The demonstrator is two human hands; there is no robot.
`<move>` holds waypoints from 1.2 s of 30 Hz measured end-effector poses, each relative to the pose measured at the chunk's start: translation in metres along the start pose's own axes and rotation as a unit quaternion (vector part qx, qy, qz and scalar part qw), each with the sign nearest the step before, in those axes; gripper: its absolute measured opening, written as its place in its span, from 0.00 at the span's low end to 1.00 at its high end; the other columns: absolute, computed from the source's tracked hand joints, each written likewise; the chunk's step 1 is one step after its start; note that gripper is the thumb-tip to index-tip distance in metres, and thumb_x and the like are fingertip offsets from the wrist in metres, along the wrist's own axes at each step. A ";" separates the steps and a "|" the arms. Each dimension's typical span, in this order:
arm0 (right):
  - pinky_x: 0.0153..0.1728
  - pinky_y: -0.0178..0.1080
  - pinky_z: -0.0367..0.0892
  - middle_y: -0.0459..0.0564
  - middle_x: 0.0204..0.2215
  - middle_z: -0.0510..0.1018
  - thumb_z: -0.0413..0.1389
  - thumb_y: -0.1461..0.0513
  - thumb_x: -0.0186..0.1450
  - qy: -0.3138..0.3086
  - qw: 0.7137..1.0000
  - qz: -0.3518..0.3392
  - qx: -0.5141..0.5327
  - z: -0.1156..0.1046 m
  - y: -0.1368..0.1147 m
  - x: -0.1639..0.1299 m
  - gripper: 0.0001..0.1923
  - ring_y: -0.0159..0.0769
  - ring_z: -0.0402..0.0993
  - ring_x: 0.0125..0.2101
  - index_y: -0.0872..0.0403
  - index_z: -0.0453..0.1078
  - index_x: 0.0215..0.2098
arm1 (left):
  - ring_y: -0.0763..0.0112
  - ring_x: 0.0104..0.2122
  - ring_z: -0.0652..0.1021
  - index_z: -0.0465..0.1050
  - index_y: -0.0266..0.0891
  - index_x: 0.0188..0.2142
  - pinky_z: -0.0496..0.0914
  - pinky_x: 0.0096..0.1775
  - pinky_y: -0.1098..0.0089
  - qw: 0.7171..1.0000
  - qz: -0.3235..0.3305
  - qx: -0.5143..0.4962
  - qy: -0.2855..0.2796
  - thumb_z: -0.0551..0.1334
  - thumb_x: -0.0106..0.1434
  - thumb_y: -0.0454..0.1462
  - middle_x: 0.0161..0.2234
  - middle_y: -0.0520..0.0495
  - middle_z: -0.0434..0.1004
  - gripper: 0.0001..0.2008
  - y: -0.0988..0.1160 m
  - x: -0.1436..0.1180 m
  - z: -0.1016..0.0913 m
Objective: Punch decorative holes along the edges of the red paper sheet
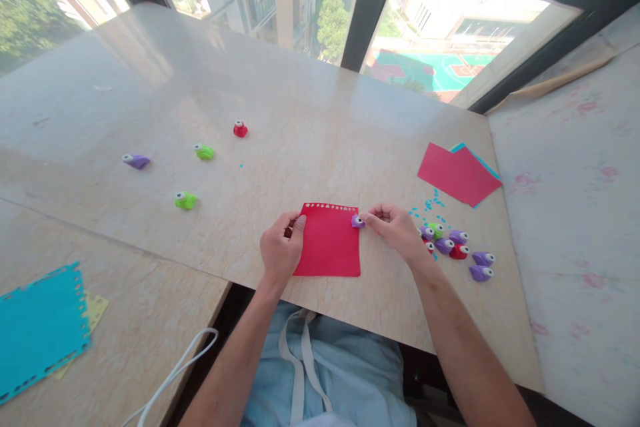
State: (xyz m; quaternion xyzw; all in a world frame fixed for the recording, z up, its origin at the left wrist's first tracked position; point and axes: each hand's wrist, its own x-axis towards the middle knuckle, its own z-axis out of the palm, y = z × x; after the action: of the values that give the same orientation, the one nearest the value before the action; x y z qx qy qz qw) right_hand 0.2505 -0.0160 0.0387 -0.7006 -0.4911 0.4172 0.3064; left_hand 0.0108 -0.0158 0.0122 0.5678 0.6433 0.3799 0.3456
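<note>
On the red sheet (329, 243) — left hand (280, 250) pinching its edge, right hand (395, 225) clamping purple punch (357, 221).

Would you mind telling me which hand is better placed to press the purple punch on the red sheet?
Right hand: it pinches the purple punch at the red sheet.

Looks like a home or apartment room high up, used as a craft spot. A wide marble-look table (310, 113) sits right against big dark-framed windows (370, 7), through which residential blocks, trees and a sports court (440, 70) show far below. Small coloured craft punches (453, 247), loose coloured paper sheets (457, 173) and paper confetti lie scattered on the tabletop. No shop or office fittings visible; hobby setting.
</note>
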 end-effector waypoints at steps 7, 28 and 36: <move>0.18 0.33 0.49 0.40 0.15 0.65 0.63 0.45 0.52 0.002 1.000 0.015 -0.007 0.000 -0.003 0.002 0.21 0.27 0.56 0.17 0.54 0.69 0.23 | 0.71 0.26 0.76 0.77 0.41 0.39 0.66 0.28 0.73 1.000 0.007 0.002 0.001 0.58 0.66 0.46 0.30 0.49 0.81 0.14 0.000 0.000 0.000; 0.20 0.33 0.51 0.42 0.16 0.65 0.63 0.46 0.53 -0.003 0.996 -0.014 -0.087 -0.002 -0.008 0.007 0.21 0.28 0.57 0.19 0.54 0.67 0.19 | 0.72 0.23 0.75 0.78 0.41 0.37 0.65 0.26 0.73 1.000 0.000 0.024 0.011 0.59 0.65 0.46 0.27 0.50 0.80 0.14 0.003 0.000 0.000; 0.21 0.33 0.51 0.41 0.16 0.64 0.61 0.47 0.55 -0.025 0.993 -0.015 -0.114 -0.003 -0.012 0.008 0.21 0.28 0.57 0.19 0.53 0.65 0.19 | 0.72 0.24 0.75 0.77 0.41 0.37 0.65 0.27 0.74 1.000 -0.003 0.022 0.009 0.59 0.64 0.46 0.28 0.49 0.81 0.13 0.004 0.001 0.000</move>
State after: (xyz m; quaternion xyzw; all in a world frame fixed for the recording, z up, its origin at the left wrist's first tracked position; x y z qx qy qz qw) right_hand 0.2496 -0.0045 0.0475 -0.7130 -0.5538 0.3705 0.2186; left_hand 0.0122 -0.0150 0.0156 0.5698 0.6560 0.3702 0.3285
